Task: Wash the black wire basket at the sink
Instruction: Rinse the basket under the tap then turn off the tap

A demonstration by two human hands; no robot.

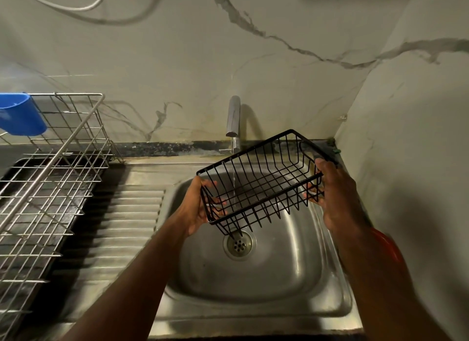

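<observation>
You hold the black rectangular wire basket (266,199) in the middle of the frame, above the stainless steel sink bowl (253,277). It is tilted, with its right end raised toward the wall. Your left hand (198,206) grips the lower left end, fingers curled through the wires. Your right hand (335,196) grips the upper right end, thumb on the rim and fingers beneath.

A thin stream of water (234,183) falls from the chrome tap (234,117) at centre and passes through the basket's mesh toward the round drain (239,243). This looks like the rinsing step, since no sponge or soap is in view (so scrubbing, if any, is not in hand). The next move likely calls for turning the basket under the stream so each side and the bottom get wet, with both grips firm on slippery wire.

At the left edge sit a silver wire dish rack (50,175) and a blue plastic cup (21,114). No brand, label or writing can be read anywhere.
</observation>
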